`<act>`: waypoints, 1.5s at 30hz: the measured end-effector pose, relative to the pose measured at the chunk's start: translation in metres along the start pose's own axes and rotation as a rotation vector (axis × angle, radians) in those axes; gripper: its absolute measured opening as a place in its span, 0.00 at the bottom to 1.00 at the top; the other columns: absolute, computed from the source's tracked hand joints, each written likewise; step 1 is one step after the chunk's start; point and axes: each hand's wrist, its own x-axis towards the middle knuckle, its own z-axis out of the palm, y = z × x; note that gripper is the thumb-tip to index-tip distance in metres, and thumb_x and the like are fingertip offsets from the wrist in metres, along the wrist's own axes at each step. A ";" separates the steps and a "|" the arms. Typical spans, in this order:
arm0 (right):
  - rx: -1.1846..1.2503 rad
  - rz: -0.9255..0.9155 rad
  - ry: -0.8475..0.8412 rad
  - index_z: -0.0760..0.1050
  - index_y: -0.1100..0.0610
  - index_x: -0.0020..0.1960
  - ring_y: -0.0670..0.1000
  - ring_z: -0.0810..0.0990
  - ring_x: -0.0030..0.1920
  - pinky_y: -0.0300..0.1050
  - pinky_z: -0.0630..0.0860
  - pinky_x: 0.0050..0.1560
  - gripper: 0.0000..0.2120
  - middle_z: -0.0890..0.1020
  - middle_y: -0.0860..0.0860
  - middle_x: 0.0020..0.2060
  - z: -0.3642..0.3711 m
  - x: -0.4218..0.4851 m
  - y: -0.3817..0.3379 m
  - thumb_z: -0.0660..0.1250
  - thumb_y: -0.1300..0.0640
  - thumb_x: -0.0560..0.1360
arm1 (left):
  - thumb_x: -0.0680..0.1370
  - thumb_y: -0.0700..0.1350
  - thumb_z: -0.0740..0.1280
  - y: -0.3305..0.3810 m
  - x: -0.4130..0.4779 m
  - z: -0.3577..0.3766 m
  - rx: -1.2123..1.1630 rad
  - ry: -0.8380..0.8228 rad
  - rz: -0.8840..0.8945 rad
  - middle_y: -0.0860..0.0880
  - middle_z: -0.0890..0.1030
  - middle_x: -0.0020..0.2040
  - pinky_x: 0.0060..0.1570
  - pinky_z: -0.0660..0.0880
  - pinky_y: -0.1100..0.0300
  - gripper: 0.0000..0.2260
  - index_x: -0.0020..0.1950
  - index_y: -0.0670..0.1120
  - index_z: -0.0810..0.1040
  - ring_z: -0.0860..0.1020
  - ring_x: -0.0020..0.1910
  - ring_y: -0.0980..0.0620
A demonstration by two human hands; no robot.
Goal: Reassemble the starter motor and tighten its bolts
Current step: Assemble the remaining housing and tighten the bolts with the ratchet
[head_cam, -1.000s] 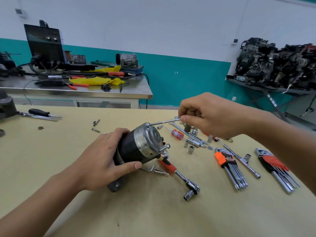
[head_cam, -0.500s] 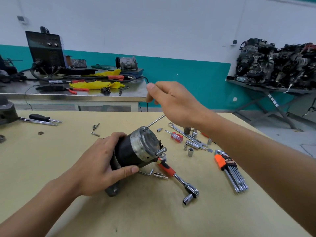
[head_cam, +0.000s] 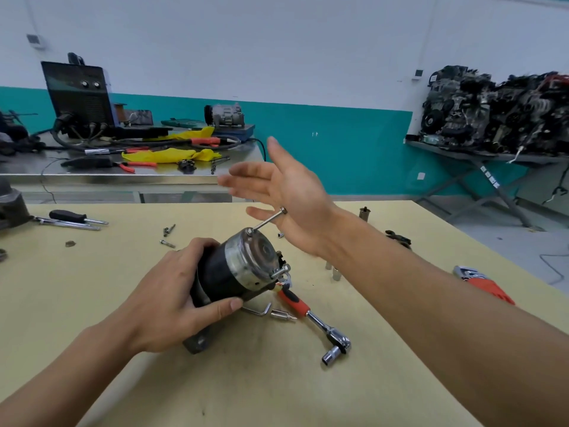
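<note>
Near centre on the bench [head_cam: 92, 318], the left hand [head_cam: 172, 291] grips the motor [head_cam: 234, 272], fingers and thumb curled round its black body. It looks heavy, rigid and smooth enough to roll, so the body is probably the safest hold. Its silver end cap tilts up and right. A short bolt [head_cam: 281, 270] juts from the cap's lower right edge, and a long bolt [head_cam: 266, 221] sticks far out at the top. Just beyond, the right hand [head_cam: 286, 195] hovers, fingers straight and spread, gripping nothing.
</note>
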 end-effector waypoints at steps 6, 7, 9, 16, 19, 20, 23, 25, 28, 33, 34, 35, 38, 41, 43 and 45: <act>-0.498 -0.063 0.108 0.79 0.54 0.54 0.47 0.81 0.50 0.43 0.73 0.47 0.21 0.84 0.48 0.49 -0.024 -0.007 0.004 0.53 0.42 0.84 | 0.58 0.76 0.68 0.008 0.002 0.007 0.058 0.081 -0.021 0.64 0.73 0.45 0.40 0.72 0.55 0.35 0.57 0.58 0.67 0.72 0.44 0.60; -0.625 -0.104 0.135 0.79 0.54 0.52 0.44 0.80 0.44 0.40 0.72 0.44 0.20 0.83 0.47 0.45 -0.035 -0.012 0.003 0.55 0.42 0.83 | 0.59 0.76 0.68 0.008 0.002 0.008 0.083 0.076 -0.005 0.64 0.72 0.45 0.40 0.71 0.56 0.34 0.57 0.59 0.67 0.72 0.43 0.58; -0.811 -0.169 0.129 0.81 0.53 0.48 0.40 0.79 0.36 0.39 0.74 0.40 0.16 0.83 0.44 0.37 -0.055 -0.022 0.000 0.63 0.42 0.80 | 0.61 0.77 0.66 0.009 0.002 0.009 0.138 0.059 0.028 0.63 0.72 0.45 0.41 0.70 0.57 0.34 0.58 0.59 0.67 0.72 0.43 0.56; -0.979 -0.187 -0.067 0.85 0.53 0.46 0.53 0.84 0.37 0.55 0.82 0.44 0.08 0.86 0.47 0.36 -0.076 -0.043 -0.003 0.73 0.49 0.74 | 0.65 0.77 0.63 0.014 0.003 0.009 0.221 0.047 0.101 0.62 0.73 0.47 0.42 0.65 0.65 0.32 0.59 0.57 0.69 0.71 0.42 0.56; -1.006 -0.218 -0.049 0.86 0.53 0.47 0.49 0.84 0.37 0.51 0.82 0.43 0.07 0.86 0.44 0.36 -0.078 -0.044 -0.002 0.72 0.50 0.75 | 0.66 0.77 0.63 0.015 0.002 0.008 0.197 0.042 0.098 0.62 0.74 0.48 0.44 0.65 0.67 0.32 0.60 0.57 0.70 0.71 0.43 0.56; -1.009 -0.236 -0.047 0.85 0.53 0.45 0.49 0.83 0.35 0.49 0.82 0.41 0.07 0.85 0.44 0.35 -0.078 -0.045 -0.001 0.72 0.50 0.76 | 0.66 0.77 0.63 0.015 0.002 0.007 0.196 0.037 0.100 0.62 0.74 0.48 0.45 0.65 0.68 0.32 0.60 0.57 0.70 0.71 0.43 0.56; -1.022 -0.277 -0.034 0.79 0.47 0.36 0.43 0.74 0.27 0.38 0.72 0.30 0.13 0.80 0.42 0.29 -0.077 -0.048 0.011 0.67 0.48 0.79 | 0.66 0.76 0.63 0.017 0.002 0.006 0.242 0.024 0.117 0.60 0.76 0.49 0.45 0.67 0.64 0.32 0.61 0.56 0.70 0.73 0.44 0.55; -1.033 -0.253 -0.025 0.76 0.51 0.32 0.43 0.70 0.25 0.35 0.66 0.29 0.19 0.76 0.45 0.25 -0.073 -0.052 0.030 0.63 0.46 0.81 | 0.66 0.75 0.64 0.019 0.002 0.005 0.324 0.024 0.161 0.58 0.78 0.49 0.46 0.71 0.59 0.32 0.60 0.55 0.71 0.75 0.43 0.53; -0.974 -0.226 0.025 0.69 0.62 0.33 0.45 0.64 0.26 0.45 0.66 0.33 0.26 0.68 0.49 0.25 -0.062 -0.060 0.061 0.56 0.46 0.83 | 0.65 0.74 0.67 0.023 0.002 0.007 0.410 0.033 0.205 0.56 0.80 0.47 0.46 0.75 0.54 0.32 0.58 0.52 0.72 0.77 0.41 0.52; -0.486 0.031 0.129 0.59 0.54 0.27 0.48 0.58 0.24 0.44 0.58 0.28 0.29 0.60 0.50 0.24 -0.046 -0.055 0.073 0.53 0.42 0.83 | 0.65 0.74 0.65 0.028 0.003 0.006 0.437 0.042 0.185 0.56 0.80 0.45 0.43 0.74 0.57 0.32 0.56 0.53 0.71 0.76 0.39 0.53; -0.374 0.112 0.103 0.59 0.52 0.27 0.48 0.57 0.23 0.41 0.57 0.26 0.29 0.59 0.49 0.24 -0.045 -0.054 0.071 0.53 0.41 0.83 | 0.65 0.75 0.64 0.028 0.003 0.005 0.435 0.036 0.170 0.56 0.80 0.45 0.42 0.74 0.58 0.32 0.56 0.53 0.71 0.76 0.38 0.53; -0.308 0.154 0.071 0.59 0.52 0.26 0.47 0.58 0.22 0.40 0.58 0.25 0.29 0.59 0.48 0.23 -0.045 -0.052 0.070 0.53 0.40 0.83 | 0.65 0.75 0.64 0.028 0.002 0.004 0.434 0.031 0.153 0.56 0.79 0.45 0.42 0.73 0.58 0.32 0.56 0.54 0.71 0.75 0.38 0.53; -0.445 0.068 0.042 0.70 0.57 0.31 0.48 0.67 0.25 0.43 0.67 0.32 0.31 0.69 0.51 0.24 -0.053 -0.054 0.071 0.52 0.34 0.79 | 0.64 0.76 0.63 0.029 0.002 0.003 0.449 0.019 0.135 0.57 0.79 0.44 0.40 0.70 0.59 0.31 0.55 0.55 0.70 0.72 0.37 0.54; -0.571 -0.159 0.024 0.76 0.52 0.40 0.44 0.75 0.33 0.44 0.74 0.39 0.19 0.78 0.45 0.32 -0.063 -0.060 0.078 0.60 0.39 0.79 | 0.65 0.75 0.63 0.032 0.004 0.004 0.486 0.025 0.156 0.57 0.79 0.44 0.40 0.69 0.60 0.31 0.55 0.53 0.71 0.72 0.37 0.54; -0.658 -0.251 0.053 0.77 0.48 0.41 0.41 0.76 0.34 0.43 0.75 0.39 0.11 0.79 0.42 0.32 -0.067 -0.062 0.083 0.64 0.49 0.81 | 0.65 0.74 0.63 0.033 0.004 0.005 0.501 0.016 0.172 0.56 0.79 0.44 0.41 0.70 0.60 0.31 0.55 0.52 0.72 0.75 0.37 0.53; -0.681 -0.272 0.111 0.75 0.53 0.34 0.42 0.74 0.28 0.43 0.73 0.34 0.19 0.77 0.45 0.26 -0.064 -0.061 0.087 0.61 0.50 0.82 | 0.65 0.74 0.62 0.034 0.005 0.006 0.507 0.009 0.180 0.56 0.80 0.44 0.42 0.69 0.60 0.31 0.55 0.52 0.72 0.76 0.37 0.52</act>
